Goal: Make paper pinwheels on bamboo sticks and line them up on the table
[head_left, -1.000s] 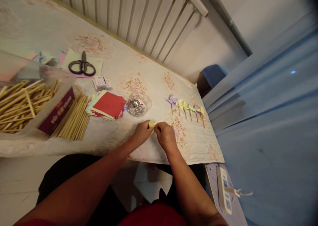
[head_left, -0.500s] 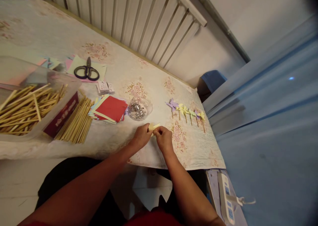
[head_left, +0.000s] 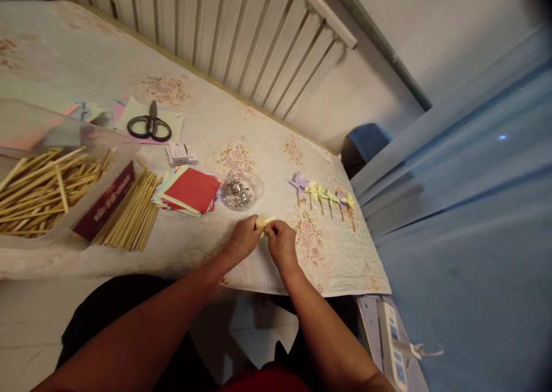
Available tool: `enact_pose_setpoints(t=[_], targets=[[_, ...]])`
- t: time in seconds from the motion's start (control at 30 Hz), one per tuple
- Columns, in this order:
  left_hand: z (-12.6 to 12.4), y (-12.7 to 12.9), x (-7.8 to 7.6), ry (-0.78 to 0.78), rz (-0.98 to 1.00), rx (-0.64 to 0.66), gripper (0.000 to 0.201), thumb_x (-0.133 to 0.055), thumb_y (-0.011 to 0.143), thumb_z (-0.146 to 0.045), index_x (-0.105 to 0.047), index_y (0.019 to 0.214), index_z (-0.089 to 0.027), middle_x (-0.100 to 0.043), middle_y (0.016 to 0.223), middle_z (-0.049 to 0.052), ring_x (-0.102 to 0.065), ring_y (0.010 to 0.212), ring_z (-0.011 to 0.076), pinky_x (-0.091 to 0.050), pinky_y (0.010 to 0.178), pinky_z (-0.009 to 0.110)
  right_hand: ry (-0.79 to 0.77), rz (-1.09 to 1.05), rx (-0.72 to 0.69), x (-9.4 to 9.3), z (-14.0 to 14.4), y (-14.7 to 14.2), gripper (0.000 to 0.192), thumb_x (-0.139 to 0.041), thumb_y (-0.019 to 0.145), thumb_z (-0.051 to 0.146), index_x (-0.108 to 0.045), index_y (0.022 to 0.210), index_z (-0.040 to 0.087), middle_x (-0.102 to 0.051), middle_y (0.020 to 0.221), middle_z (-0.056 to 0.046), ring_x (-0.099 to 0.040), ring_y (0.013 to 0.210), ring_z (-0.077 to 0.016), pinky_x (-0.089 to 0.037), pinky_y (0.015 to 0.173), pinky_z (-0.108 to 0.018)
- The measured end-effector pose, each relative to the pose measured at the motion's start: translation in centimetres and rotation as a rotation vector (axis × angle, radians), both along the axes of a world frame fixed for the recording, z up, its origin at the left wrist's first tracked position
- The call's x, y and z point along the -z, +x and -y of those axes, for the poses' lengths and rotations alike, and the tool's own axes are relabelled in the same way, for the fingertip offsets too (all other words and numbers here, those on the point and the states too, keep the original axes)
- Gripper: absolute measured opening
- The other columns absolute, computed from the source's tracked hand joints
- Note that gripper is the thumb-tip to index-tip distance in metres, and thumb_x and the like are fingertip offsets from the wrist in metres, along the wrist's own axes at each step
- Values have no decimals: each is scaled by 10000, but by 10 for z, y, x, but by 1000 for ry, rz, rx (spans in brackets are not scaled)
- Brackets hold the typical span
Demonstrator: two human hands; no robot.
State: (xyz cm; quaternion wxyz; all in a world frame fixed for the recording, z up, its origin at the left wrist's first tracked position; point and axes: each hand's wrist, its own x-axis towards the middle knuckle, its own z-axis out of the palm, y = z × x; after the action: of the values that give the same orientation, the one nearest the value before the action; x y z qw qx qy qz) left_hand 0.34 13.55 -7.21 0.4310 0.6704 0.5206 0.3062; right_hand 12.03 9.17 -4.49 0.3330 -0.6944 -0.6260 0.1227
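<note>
Between my hands is a small piece of folded yellow paper point(head_left: 266, 220), partly covered by my fingers. My left hand point(head_left: 245, 235) is closed on its left side. Pinched at its right edge, my right hand point(head_left: 282, 241) has its fingertips pressed together near the left thumb. Just behind them stands a clear round dish point(head_left: 242, 189) of small metal pins. Left of the dish lies a stack of coloured paper squares point(head_left: 192, 189), a red one on top. Several paper pinwheels point(head_left: 318, 191) on sticks lie in a row to the right.
A clear plastic bin point(head_left: 52, 188) of sticks stands at the left, with a bundle of sticks point(head_left: 131, 214) beside it. Scissors point(head_left: 149, 126) rest on paper sheets behind small white boxes point(head_left: 181, 153). A radiator point(head_left: 241, 41) lines the back; a blue curtain point(head_left: 466, 237) hangs at the right.
My right hand has shifted very slightly, its fingers curling in closer at the yellow paper. The left hand keeps its grip, and the things on the table stay where they were.
</note>
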Motion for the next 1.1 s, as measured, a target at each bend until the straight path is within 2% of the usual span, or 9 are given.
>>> enact_pose_setpoints(t=[0.13,0.33,0.4,0.57,0.63,0.77,0.83,1.0,1.1], targets=[[0,0,-1,4,-4,3,119,-497,838,-172,-552,732,-170,-600,700,13,-479,654,138,-290,605,247,53,140,-103,-5,2,1,155,-480,782,181,-584,669,199,-598,715,-26,-537,706,-168,-418,698,-282],[0,-1,-3,14,-55,4,119,-503,839,-167,-568,740,-165,-616,709,22,-482,646,140,-281,594,251,-88,-195,84,8,-6,2,135,-531,732,229,-571,606,203,-558,575,33,-512,560,-138,-413,569,-240],[0,-1,-2,15,-75,-3,119,-505,846,-172,-581,754,-164,-631,722,28,-491,652,142,-286,597,251,-63,-138,61,7,-5,2,138,-526,738,220,-567,607,204,-560,587,28,-513,577,-142,-414,582,-244],[-1,-1,1,37,-65,4,131,-494,855,-182,-593,771,-168,-647,741,37,-509,664,148,-299,609,255,73,154,-124,0,1,1,160,-474,794,170,-583,682,204,-599,726,-29,-541,725,-173,-424,717,-286],[-1,-1,1,30,-63,5,122,-496,851,-181,-590,775,-167,-646,748,40,-514,672,150,-302,612,255,57,110,-91,2,0,1,149,-486,786,176,-578,672,202,-600,715,-25,-543,714,-172,-423,706,-283],[-1,-1,1,24,-57,5,111,-504,846,-198,-576,767,-168,-634,741,37,-501,666,151,-290,607,255,-81,-150,76,9,-5,1,128,-528,744,209,-554,618,203,-563,607,19,-514,593,-148,-418,605,-251],[-1,-1,2,25,-54,6,111,-502,844,-196,-572,762,-170,-629,735,34,-494,659,150,-285,605,256,-103,-180,86,10,-6,0,131,-527,746,214,-551,617,205,-556,597,24,-508,582,-146,-416,591,-247],[-2,-1,4,40,-45,2,124,-495,852,-181,-573,756,-173,-621,724,28,-486,659,147,-281,610,258,38,137,-104,0,-1,1,150,-487,794,174,-578,678,202,-596,727,-30,-537,724,-173,-424,716,-284],[-2,-1,4,40,-38,2,128,-495,856,-187,-579,761,-168,-620,723,24,-477,652,141,-280,607,256,40,139,-134,0,-2,2,149,-489,798,183,-585,686,198,-597,742,-34,-540,741,-174,-422,729,-286]])
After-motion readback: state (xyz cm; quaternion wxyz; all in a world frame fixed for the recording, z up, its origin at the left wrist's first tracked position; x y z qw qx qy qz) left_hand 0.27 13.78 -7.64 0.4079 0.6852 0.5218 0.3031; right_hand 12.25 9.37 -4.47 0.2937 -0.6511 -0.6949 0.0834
